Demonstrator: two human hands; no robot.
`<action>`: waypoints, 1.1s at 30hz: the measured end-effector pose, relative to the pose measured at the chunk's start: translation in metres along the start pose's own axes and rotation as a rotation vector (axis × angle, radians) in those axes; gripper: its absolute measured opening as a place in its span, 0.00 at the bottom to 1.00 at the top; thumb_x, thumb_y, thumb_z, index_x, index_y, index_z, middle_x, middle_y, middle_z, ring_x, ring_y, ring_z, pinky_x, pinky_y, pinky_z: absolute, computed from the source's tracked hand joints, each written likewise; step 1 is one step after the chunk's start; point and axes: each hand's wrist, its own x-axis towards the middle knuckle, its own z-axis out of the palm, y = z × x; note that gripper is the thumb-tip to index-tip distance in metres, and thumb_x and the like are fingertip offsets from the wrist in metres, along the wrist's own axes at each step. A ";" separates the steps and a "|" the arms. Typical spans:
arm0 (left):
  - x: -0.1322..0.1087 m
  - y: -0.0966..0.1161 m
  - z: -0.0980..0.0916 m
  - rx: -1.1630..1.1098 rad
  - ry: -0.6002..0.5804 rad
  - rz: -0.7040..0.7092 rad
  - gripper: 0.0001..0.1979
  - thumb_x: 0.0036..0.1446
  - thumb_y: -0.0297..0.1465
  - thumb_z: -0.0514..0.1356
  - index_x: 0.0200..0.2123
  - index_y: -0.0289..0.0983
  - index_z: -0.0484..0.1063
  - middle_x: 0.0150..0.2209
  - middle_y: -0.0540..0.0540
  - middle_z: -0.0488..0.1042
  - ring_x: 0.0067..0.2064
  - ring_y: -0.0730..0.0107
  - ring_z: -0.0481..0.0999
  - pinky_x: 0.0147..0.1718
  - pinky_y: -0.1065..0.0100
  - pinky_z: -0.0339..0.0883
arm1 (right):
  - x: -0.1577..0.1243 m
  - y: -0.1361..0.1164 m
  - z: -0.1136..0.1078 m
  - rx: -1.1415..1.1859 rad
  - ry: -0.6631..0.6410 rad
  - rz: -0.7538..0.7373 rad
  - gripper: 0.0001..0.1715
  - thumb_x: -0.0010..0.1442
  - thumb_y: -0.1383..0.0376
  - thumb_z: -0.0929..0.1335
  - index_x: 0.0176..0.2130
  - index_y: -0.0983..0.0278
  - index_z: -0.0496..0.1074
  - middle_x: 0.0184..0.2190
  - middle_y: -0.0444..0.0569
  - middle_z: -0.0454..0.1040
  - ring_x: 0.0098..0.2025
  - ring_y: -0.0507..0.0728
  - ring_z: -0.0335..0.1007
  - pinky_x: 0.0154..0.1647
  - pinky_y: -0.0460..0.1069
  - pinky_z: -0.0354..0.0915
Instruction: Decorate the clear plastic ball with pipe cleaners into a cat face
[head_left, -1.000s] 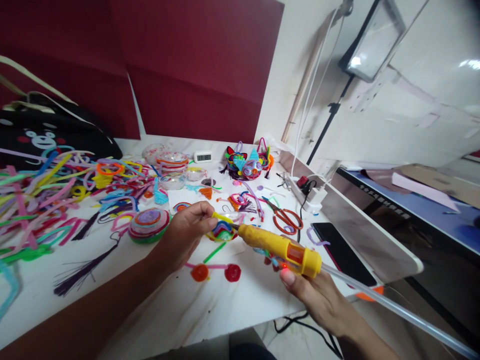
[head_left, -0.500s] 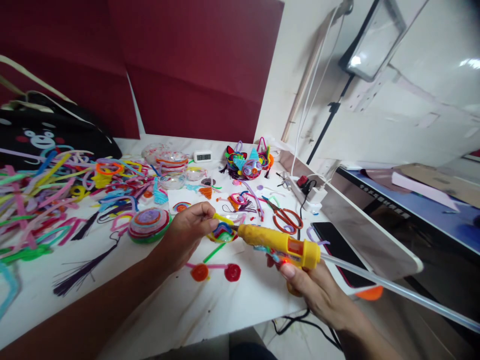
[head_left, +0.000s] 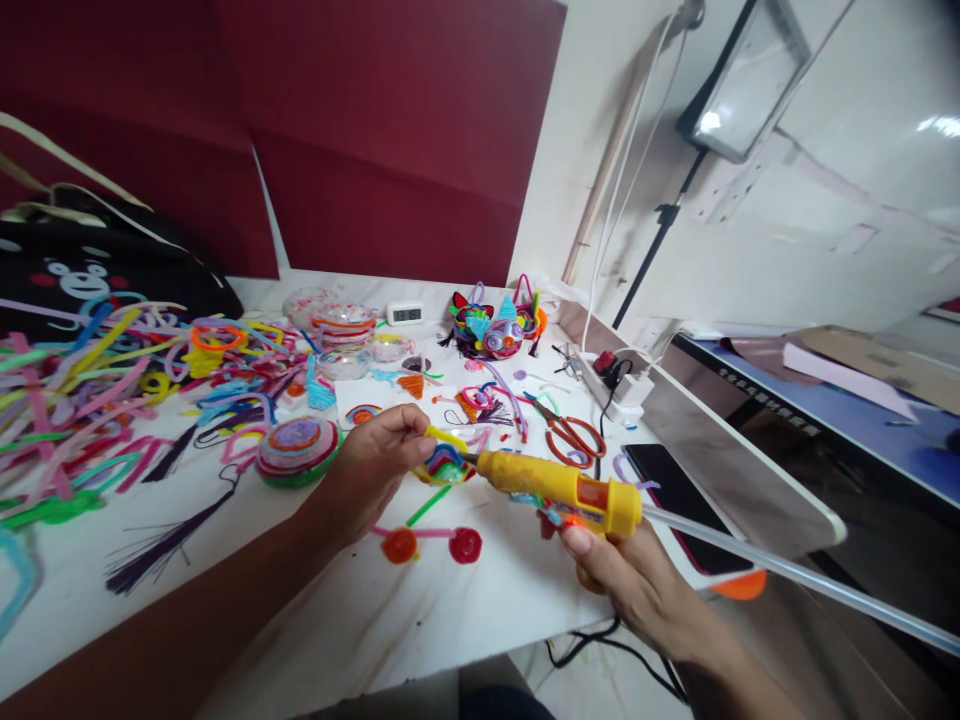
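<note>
My right hand (head_left: 637,575) is wrapped round the handle of a yellow hot glue gun (head_left: 559,487). A long clear glue stick (head_left: 795,577) sticks out of its back end, and a small red light glows near my thumb. My left hand (head_left: 382,455) pinches a yellow pipe cleaner (head_left: 445,438), and the gun's nozzle sits at or very near it. Just beneath lies a rainbow-striped pipe-cleaner piece (head_left: 448,467), partly hidden. Closer to me rest an orange coil (head_left: 399,545) and a red coil (head_left: 466,545), with a pink strip between them.
Loose pipe cleaners (head_left: 82,400) are heaped at left, beside a striped dome (head_left: 298,450) and a purple tassel (head_left: 174,540). Orange-handled scissors (head_left: 574,440), a phone (head_left: 686,510) and a power strip (head_left: 615,385) lie at right. Finished colourful ornaments (head_left: 499,325) stand at the back.
Almost nothing differs. Both hands keep their places, with the glue gun's nozzle still by the yellow pipe cleaner; the gun has shifted only very slightly.
</note>
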 end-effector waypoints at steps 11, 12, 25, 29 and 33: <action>-0.001 0.001 0.003 -0.007 0.003 -0.009 0.11 0.40 0.30 0.70 0.25 0.36 0.71 0.24 0.52 0.68 0.26 0.76 0.66 0.26 0.74 0.62 | -0.004 -0.004 0.001 -0.119 0.086 0.000 0.26 0.65 0.48 0.62 0.50 0.62 0.74 0.28 0.49 0.72 0.32 0.59 0.72 0.33 0.51 0.72; -0.001 0.000 0.003 -0.005 0.003 -0.011 0.11 0.40 0.30 0.70 0.25 0.36 0.71 0.24 0.52 0.68 0.27 0.76 0.66 0.26 0.74 0.62 | -0.005 -0.004 0.002 -0.129 0.103 0.007 0.27 0.65 0.47 0.62 0.51 0.61 0.74 0.28 0.49 0.73 0.33 0.59 0.73 0.34 0.52 0.73; 0.000 -0.001 -0.001 0.013 0.004 -0.010 0.10 0.41 0.30 0.70 0.25 0.37 0.71 0.24 0.53 0.67 0.27 0.77 0.64 0.26 0.74 0.59 | -0.002 -0.001 0.001 -0.212 0.063 -0.031 0.27 0.65 0.46 0.62 0.53 0.59 0.73 0.47 0.54 0.75 0.50 0.63 0.71 0.56 0.59 0.67; -0.002 0.000 0.000 -0.003 0.000 -0.008 0.10 0.42 0.30 0.70 0.25 0.36 0.71 0.25 0.52 0.68 0.27 0.76 0.65 0.27 0.73 0.60 | -0.003 0.001 0.000 -0.241 0.052 -0.057 0.26 0.65 0.48 0.62 0.53 0.59 0.72 0.47 0.54 0.75 0.50 0.63 0.72 0.54 0.59 0.69; -0.002 0.001 0.001 -0.008 0.002 -0.006 0.10 0.41 0.30 0.70 0.25 0.36 0.71 0.25 0.52 0.67 0.27 0.76 0.64 0.27 0.73 0.59 | -0.004 0.004 -0.002 -0.261 0.067 -0.070 0.25 0.66 0.50 0.63 0.54 0.60 0.71 0.48 0.55 0.75 0.51 0.64 0.72 0.52 0.57 0.71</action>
